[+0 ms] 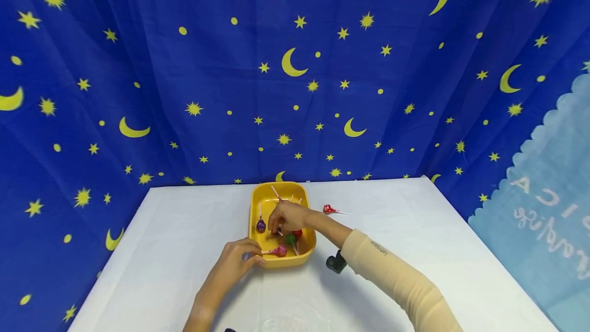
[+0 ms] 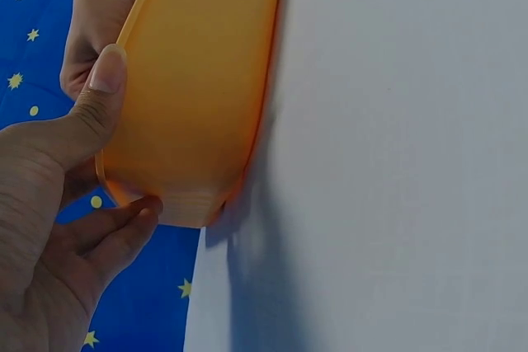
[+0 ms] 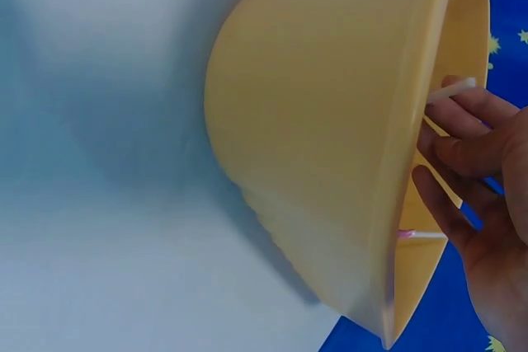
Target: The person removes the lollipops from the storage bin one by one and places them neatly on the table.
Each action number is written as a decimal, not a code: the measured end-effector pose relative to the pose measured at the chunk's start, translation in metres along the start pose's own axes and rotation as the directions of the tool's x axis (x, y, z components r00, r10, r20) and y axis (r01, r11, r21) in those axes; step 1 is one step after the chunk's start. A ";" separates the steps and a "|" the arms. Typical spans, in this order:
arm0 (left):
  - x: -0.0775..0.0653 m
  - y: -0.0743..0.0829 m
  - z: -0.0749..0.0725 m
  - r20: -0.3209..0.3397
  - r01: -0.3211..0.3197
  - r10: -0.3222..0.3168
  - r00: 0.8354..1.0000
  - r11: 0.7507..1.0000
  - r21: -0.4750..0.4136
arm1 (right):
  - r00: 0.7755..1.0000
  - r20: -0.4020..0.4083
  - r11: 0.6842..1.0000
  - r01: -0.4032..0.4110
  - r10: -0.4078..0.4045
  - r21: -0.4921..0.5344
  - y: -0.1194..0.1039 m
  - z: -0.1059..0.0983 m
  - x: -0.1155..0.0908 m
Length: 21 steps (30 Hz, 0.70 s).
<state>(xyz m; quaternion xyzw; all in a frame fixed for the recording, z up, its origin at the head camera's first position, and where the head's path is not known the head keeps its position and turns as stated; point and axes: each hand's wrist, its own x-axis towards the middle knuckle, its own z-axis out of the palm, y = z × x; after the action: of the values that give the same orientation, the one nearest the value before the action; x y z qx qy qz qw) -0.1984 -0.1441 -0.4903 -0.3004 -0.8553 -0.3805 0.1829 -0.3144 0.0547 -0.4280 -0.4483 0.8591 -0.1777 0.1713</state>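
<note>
A yellow plastic tub point(image 1: 254, 204) stands on the table with several wrapped lollipops inside. My left hand point(image 1: 236, 263) grips its near left corner; in the left wrist view the thumb point(image 2: 106, 80) lies against the outer wall. Close to those fingers lies a pink lollipop point(image 1: 278, 251). My right hand point(image 1: 289, 216) reaches down into the tub, fingers bent among the lollipops. A white lollipop stick point(image 3: 454, 91) shows by those fingers, but the fingertips are hidden behind the wall. Around them are a purple lollipop point(image 1: 260, 226), a green one point(image 1: 291, 240) and a red one point(image 1: 298, 233).
A red-wrapped lollipop point(image 1: 328, 209) lies on the white tablecloth point(image 1: 369, 270), right of the tub. Beneath the right forearm a black device point(image 1: 336, 263) is visible. Blue star-patterned cloth point(image 1: 295, 106) hangs behind the table, and a light blue cloth point(image 1: 544, 209) hangs at the right.
</note>
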 end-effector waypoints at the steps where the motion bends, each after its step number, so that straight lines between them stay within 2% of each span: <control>1: 0.000 0.000 0.000 -0.001 0.000 0.000 1.000 1.000 0.003 | 1.000 0.002 1.000 -0.010 0.010 0.008 0.000 0.000 -0.001; 5: 0.000 0.000 0.000 0.006 0.019 -0.019 1.000 1.000 0.007 | 0.999 -0.012 0.999 -0.034 0.035 0.010 0.001 0.000 -0.001; 9: 0.000 0.001 -0.001 0.012 0.028 -0.029 1.000 1.000 0.012 | 0.997 -0.064 0.995 -0.053 0.048 -0.085 0.002 0.001 -0.001; 12: 0.000 0.002 -0.002 0.015 0.028 -0.028 0.999 0.999 0.018 | 0.988 -0.107 0.983 -0.122 0.108 -0.140 0.001 0.003 0.000; 14: 0.000 0.002 -0.002 0.019 0.033 -0.033 0.999 0.999 0.023 | 0.977 -0.115 0.970 -0.197 0.182 -0.142 0.000 0.005 0.001; 18: 0.000 0.003 -0.002 0.023 0.045 -0.045 0.999 0.999 0.013 | 0.936 -0.097 0.930 -0.348 0.338 -0.121 -0.001 0.010 0.002; 21: 0.000 0.003 -0.002 0.021 0.045 -0.045 0.999 0.999 0.010 | 0.916 -0.072 0.910 -0.400 0.394 -0.107 0.000 0.013 0.002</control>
<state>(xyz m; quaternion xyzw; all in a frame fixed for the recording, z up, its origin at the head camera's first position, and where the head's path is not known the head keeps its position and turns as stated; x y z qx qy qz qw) -0.1962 -0.1441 -0.4870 -0.2841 -0.8656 -0.3773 0.1666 -0.3095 0.0505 -0.4395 -0.2693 0.9453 -0.0983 0.1556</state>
